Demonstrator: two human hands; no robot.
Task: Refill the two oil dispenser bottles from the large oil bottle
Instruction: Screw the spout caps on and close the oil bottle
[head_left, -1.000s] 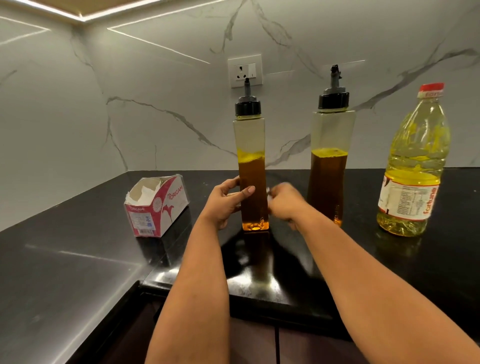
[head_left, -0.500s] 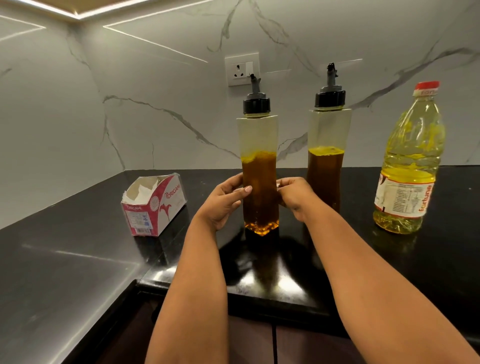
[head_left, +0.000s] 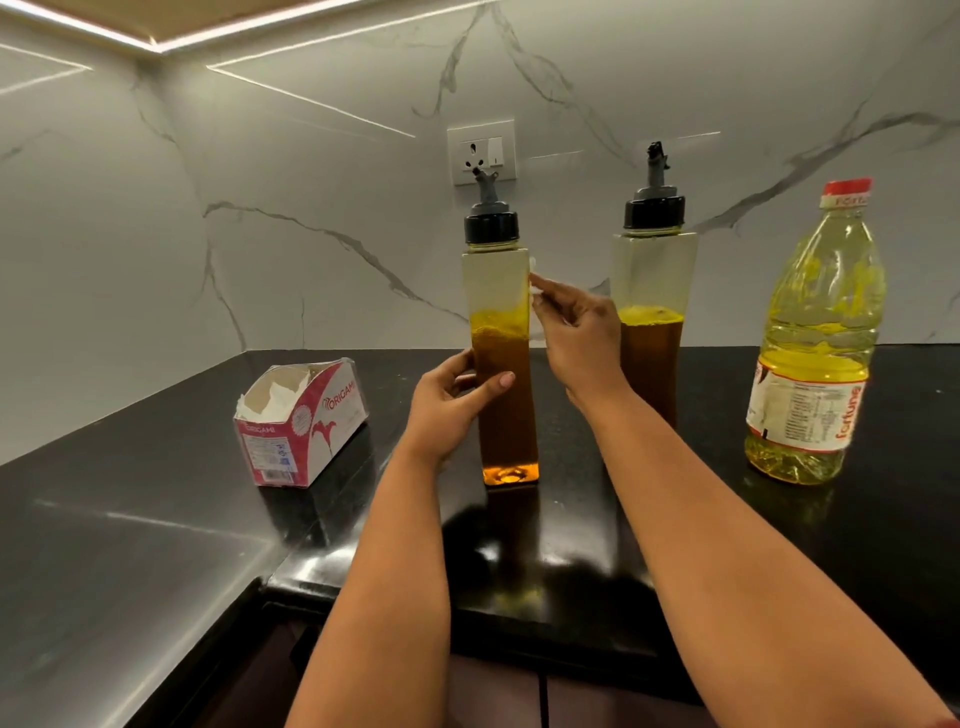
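Observation:
Two tall square dispenser bottles with black spouted caps stand on the black counter, each a little over half full of dark amber oil. My left hand (head_left: 449, 402) grips the nearer dispenser bottle (head_left: 498, 291) at mid height, thumb across its front. My right hand (head_left: 576, 338) is raised beside that bottle's upper right edge, fingertips touching it just below the shoulder. The second dispenser bottle (head_left: 653, 270) stands behind my right hand. The large clear oil bottle (head_left: 821, 332) with a red cap and pale yellow oil stands at the right, capped.
An open red-and-white tissue box (head_left: 301, 421) sits on the counter (head_left: 156, 519) to the left. A wall socket (head_left: 482, 151) is behind the nearer bottle. The marble wall closes the back and left. The counter's front edge runs just under my forearms.
My right hand has risen from the bottle's lower part to its upper right edge. The nearer bottle has turned to face squarely. My left hand keeps its hold.

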